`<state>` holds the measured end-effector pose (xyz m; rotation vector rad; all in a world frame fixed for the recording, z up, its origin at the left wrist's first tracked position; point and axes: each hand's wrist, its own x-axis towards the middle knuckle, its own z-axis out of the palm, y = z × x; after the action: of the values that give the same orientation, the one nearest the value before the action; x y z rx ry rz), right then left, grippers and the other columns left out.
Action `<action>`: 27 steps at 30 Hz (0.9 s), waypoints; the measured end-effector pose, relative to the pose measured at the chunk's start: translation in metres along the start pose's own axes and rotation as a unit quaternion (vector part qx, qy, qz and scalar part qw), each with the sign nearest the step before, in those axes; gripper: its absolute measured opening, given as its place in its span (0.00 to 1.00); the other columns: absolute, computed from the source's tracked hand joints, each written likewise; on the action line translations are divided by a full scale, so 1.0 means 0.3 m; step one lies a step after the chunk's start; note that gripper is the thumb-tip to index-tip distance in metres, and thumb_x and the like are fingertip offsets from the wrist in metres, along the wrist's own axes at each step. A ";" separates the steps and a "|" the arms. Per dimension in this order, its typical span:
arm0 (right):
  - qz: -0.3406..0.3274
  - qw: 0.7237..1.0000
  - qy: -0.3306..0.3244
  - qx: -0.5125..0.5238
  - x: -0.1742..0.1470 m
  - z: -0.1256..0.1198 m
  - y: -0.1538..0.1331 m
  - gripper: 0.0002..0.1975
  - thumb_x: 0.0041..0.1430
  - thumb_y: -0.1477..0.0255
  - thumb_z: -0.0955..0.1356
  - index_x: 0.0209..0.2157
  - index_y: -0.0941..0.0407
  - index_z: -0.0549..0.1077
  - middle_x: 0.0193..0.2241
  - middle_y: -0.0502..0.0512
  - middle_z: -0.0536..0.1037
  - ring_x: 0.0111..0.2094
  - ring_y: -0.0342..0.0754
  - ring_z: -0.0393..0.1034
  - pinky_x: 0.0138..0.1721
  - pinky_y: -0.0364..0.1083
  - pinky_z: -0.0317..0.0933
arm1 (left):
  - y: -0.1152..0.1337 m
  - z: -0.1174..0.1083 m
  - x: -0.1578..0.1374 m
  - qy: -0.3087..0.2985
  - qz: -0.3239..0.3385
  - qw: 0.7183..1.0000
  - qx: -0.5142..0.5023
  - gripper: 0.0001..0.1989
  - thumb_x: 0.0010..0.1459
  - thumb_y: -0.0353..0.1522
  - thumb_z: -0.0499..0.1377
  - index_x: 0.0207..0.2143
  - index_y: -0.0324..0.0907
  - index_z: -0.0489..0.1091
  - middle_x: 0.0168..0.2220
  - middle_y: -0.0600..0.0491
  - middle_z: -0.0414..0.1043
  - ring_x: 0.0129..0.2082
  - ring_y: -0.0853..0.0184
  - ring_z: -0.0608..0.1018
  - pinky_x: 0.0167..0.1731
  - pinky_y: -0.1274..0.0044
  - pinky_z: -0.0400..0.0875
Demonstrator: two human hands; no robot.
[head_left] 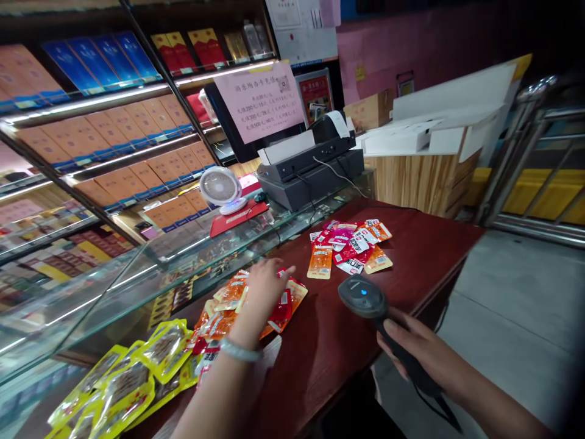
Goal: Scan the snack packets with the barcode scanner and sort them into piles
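My left hand point(267, 281), with a pale bangle point(241, 350) at the wrist, rests over a loose pile of orange and red snack packets point(223, 323). Its thumb stands apart from the bent fingers, whose tips are partly hidden; no packet appears lifted. In my right hand point(402, 341) is a black barcode scanner point(363, 296), held by the handle with its head above the table's right side and a blue light on top. Beyond the scanner lies a second heap of small packets point(350, 244) in orange, red, pink and white. Yellow snack packets point(123, 384) lie at the lower left.
The dark red tabletop point(315, 341) adjoins a glass display counter point(173, 280). On the counter stand a white fan point(220, 188), a cash drawer point(315, 174) and a monitor bearing a pink sign point(260, 100). A metal railing point(539, 164) stands right. The scanner's cable hangs below my right hand.
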<state>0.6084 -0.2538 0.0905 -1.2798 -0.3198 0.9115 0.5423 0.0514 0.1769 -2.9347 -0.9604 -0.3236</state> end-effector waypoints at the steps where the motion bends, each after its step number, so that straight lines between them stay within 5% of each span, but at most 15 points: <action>1: -0.001 1.000 -0.004 0.001 0.000 0.003 -0.001 0.33 0.54 0.47 0.71 0.53 0.55 0.69 0.21 0.44 0.70 0.18 0.41 0.62 0.20 0.40 0.57 | 0.051 0.041 0.030 -0.021 0.003 1.000 -0.014 0.27 0.60 0.51 0.52 0.50 0.43 0.74 0.50 0.44 0.75 0.52 0.56 0.74 0.52 0.70 0.65; 6: -0.017 1.000 -0.018 -0.002 -0.013 0.012 0.010 0.37 0.53 0.44 0.70 0.52 0.58 0.66 0.18 0.41 0.66 0.16 0.38 0.57 0.19 0.39 0.52 | 0.210 0.187 0.173 -0.093 -0.050 0.994 -0.027 0.30 0.51 0.54 0.60 0.46 0.40 0.75 0.53 0.37 0.72 0.55 0.48 0.72 0.50 0.65 0.67; 11: -0.017 1.000 -0.006 -0.010 -0.031 0.001 0.032 0.35 0.54 0.44 0.69 0.52 0.56 0.67 0.19 0.42 0.67 0.16 0.39 0.59 0.19 0.40 0.54 | 0.194 0.228 0.232 -0.148 -0.052 0.979 -0.133 0.25 0.45 0.48 0.69 0.41 0.43 0.74 0.47 0.43 0.77 0.49 0.52 0.77 0.44 0.69 0.69; 18: -0.035 0.997 -0.048 -0.055 -0.028 0.032 -0.001 0.34 0.57 0.44 0.67 0.51 0.57 0.66 0.21 0.42 0.67 0.15 0.38 0.58 0.18 0.39 0.53 | 0.116 0.240 0.132 -0.119 -0.048 0.887 -0.443 0.22 0.46 0.40 0.71 0.39 0.41 0.69 0.35 0.50 0.80 0.33 0.65 0.81 0.32 0.78 0.72; 27: -0.034 0.995 -0.092 -0.036 -0.011 0.078 -0.028 0.33 0.57 0.45 0.67 0.51 0.57 0.65 0.20 0.40 0.65 0.15 0.37 0.56 0.18 0.38 0.52 | 0.107 0.153 0.039 -0.138 -0.085 0.818 -0.552 0.22 0.42 0.38 0.73 0.33 0.42 0.65 0.28 0.54 0.76 0.26 0.68 0.78 0.30 0.77 0.73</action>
<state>0.5940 -0.2404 0.1063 -1.2452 -0.5415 0.9678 0.5789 0.0368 0.1356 -4.0223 -1.4495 -0.6625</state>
